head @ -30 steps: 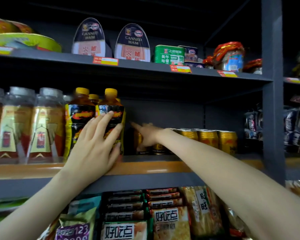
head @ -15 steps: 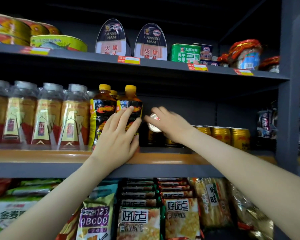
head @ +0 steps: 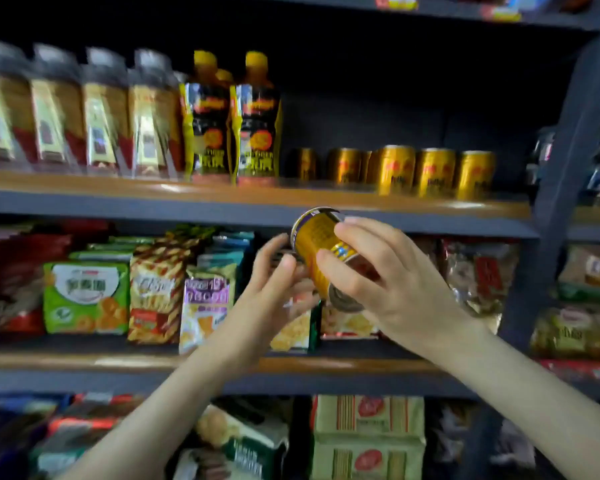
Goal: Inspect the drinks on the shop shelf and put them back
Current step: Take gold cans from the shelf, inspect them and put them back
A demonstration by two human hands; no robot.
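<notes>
Right hand [head: 388, 282] grips tilted can [head: 314, 237]; left hand [head: 274, 292] loose beside it | I'm inspecting | next: upright it, back on shelf [head: 326, 202]

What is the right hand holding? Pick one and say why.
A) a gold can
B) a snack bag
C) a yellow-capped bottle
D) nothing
A: the right hand has its fingers curled round a tilted gold can.
</notes>
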